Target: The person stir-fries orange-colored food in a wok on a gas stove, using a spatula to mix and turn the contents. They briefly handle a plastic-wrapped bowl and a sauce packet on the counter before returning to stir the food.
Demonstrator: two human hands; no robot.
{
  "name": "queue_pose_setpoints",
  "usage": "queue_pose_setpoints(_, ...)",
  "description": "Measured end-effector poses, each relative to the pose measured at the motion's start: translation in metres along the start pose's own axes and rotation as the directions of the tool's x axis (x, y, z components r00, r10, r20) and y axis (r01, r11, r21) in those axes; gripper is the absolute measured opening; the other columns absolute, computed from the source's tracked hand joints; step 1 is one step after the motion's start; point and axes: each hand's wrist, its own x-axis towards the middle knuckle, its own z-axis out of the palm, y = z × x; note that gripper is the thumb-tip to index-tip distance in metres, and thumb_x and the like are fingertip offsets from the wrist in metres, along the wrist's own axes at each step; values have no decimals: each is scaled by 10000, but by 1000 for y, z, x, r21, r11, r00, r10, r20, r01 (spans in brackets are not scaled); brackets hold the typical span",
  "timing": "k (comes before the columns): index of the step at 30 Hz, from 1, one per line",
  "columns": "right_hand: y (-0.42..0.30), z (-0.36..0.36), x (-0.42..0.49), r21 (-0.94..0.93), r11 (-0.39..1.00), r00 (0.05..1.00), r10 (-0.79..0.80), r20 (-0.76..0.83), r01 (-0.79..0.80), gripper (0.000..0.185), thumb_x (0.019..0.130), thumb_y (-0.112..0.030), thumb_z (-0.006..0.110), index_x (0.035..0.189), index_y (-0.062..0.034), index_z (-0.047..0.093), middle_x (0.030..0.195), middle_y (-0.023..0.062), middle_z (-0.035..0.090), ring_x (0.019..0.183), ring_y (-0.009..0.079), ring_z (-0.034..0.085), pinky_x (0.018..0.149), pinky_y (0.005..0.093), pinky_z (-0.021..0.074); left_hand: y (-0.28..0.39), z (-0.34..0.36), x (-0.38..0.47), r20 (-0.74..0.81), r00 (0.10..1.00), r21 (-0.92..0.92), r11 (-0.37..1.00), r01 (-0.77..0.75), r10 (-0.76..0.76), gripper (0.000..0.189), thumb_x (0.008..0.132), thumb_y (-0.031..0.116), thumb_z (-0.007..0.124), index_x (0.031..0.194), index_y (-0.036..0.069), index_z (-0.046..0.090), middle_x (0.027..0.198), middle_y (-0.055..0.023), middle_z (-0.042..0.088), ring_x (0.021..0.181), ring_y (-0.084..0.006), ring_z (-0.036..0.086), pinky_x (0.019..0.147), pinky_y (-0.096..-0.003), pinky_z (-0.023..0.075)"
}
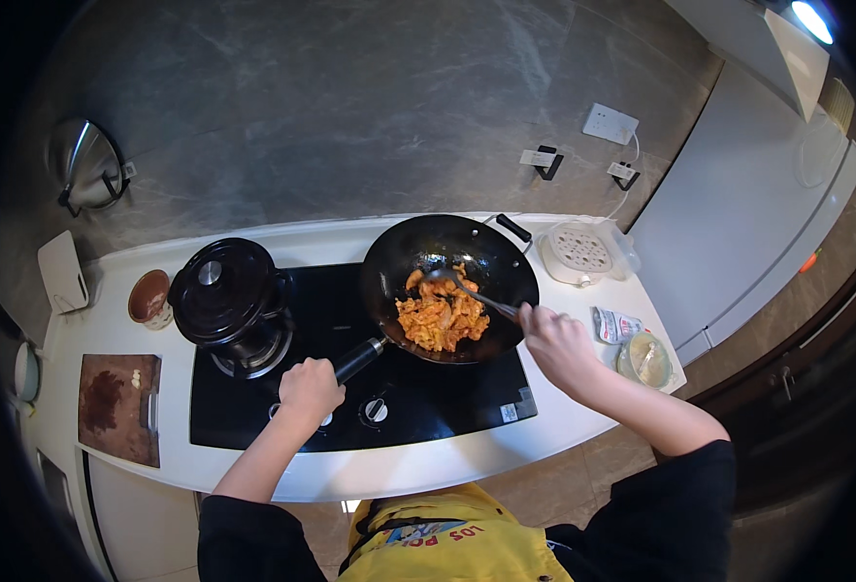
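Note:
My left hand (312, 389) is closed around the long black handle of a dark wok (497, 291), which sits over the right side of the cooktop. In my right hand (557, 348) is the shaft of a metal cooking ladle (480, 297). The ladle's head dips into the far part of the food (442, 320), reddish-orange pieces heaped in the wok's bottom. A small helper handle (513, 228) sticks out at the wok's far right rim.
A lidded black pot (223, 291) stands on the left burner of the black glass cooktop (442, 415). To its left are a brown bowl (149, 295) and a wooden cutting board (119, 429) with pale bits. On the right lie a white appliance (581, 251), a pouch (617, 325) and a bowl (645, 361).

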Motion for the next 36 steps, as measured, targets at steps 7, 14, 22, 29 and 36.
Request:
queue_pose_setpoints(7,48,-126,-54,61,998,996,-6,95,0,373,771,-85,575,1139,-25,577,809,98,561,618,213,639,465,304,492,0,-4,-7,58,997,7,998,56,-57,249,712,208,726,849,3,695,846,-180,679,824,-317,677,753,-383,546)
queue_pose_setpoints(14,12,-54,-5,105,994,996,40,-86,-30,138,752,-99,577,855,-8,565,747,86,559,599,204,628,463,297,489,3,-2,0,0,1000,25,1000,-18,18,210,708,174,707,811,-9,691,798,-188,677,782,-325,680,728,-375,553)
queue_pose_setpoints(22,-18,-14,6,-128,991,999,38,-22,-40,320,814,-105,526,1122,-19,527,818,92,532,655,183,624,517,275,495,3,-6,0,26,1000,23,1000,-3,2,201,711,164,706,811,-10,692,805,-191,680,785,-322,682,738,-381,553)
queue_pose_setpoints(29,51,-93,-39,-80,997,985,20,170,-7,330,809,-116,562,1136,-82,586,905,80,572,722,213,638,535,304,491,3,-9,0,67,998,28,1000,12,-14,207,720,166,700,833,-7,692,824,-191,680,795,-321,682,748,-378,554)
queue_pose_setpoints(36,31,-74,-22,113,990,976,65,206,-90,301,777,-81,573,1074,-48,612,935,146,613,699,295,650,577,383,510,1,-3,2,35,999,36,999,-28,26,204,718,159,699,835,-8,691,821,-191,679,797,-323,680,744,-376,554)
